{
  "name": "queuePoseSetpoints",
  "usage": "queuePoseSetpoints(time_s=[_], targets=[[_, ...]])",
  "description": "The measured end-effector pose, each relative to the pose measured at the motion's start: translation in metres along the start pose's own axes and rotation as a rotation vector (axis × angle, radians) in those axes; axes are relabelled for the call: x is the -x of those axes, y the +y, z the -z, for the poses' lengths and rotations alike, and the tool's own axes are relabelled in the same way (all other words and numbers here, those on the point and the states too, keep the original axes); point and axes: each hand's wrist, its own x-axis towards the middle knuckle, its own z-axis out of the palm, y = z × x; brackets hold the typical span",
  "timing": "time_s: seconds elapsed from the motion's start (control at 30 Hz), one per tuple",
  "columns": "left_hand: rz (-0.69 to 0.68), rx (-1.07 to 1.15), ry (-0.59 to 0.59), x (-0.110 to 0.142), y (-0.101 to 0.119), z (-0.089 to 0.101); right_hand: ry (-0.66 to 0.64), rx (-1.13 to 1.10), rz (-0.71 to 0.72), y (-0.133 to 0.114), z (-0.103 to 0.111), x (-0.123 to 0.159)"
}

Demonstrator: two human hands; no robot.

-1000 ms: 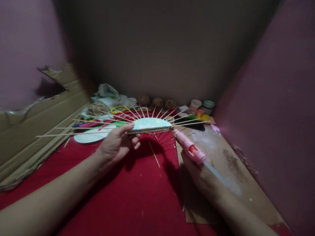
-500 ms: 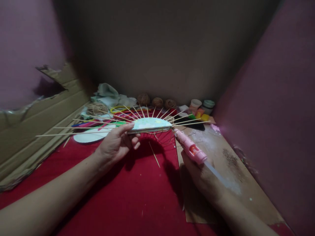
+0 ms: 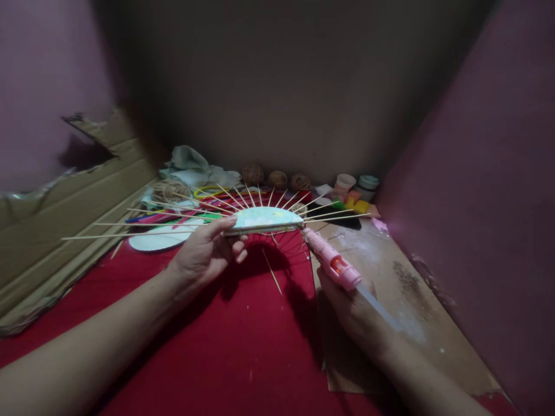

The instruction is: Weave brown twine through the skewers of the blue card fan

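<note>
My left hand (image 3: 212,245) grips a pale blue-green half-round craft piece (image 3: 264,217) by its left end, thumb on top and fingers below. Several thin wooden skewers (image 3: 125,224) fan out from its curved edge. In my right hand (image 3: 347,303) is a pink hot glue gun (image 3: 332,257), with a clear glue stick (image 3: 378,308) poking out of its back. The gun's nozzle is at the right end of the craft piece's straight edge; whether it touches is too small to tell. A thin loop of twine (image 3: 288,245) hangs below the piece.
On the red surface (image 3: 243,358) lies a loose stick (image 3: 272,271). A stained board (image 3: 359,364) covers the right side. Twine balls (image 3: 252,174), a white oval (image 3: 160,238), coloured tools and cups (image 3: 346,182) stand at the back. Cardboard (image 3: 65,231) leans at the left.
The glue gun has shifted very slightly left along with my right hand. My left hand and the craft piece have hardly moved.
</note>
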Motion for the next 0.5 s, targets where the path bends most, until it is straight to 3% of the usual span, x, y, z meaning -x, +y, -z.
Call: queuePoseSetpoints(time_s=[0.5], targets=[[-0.013, 0.007, -0.02, 0.001, -0.002, 0.001, -0.093, 0.127, 0.015, -0.024, 0.003, -0.005]])
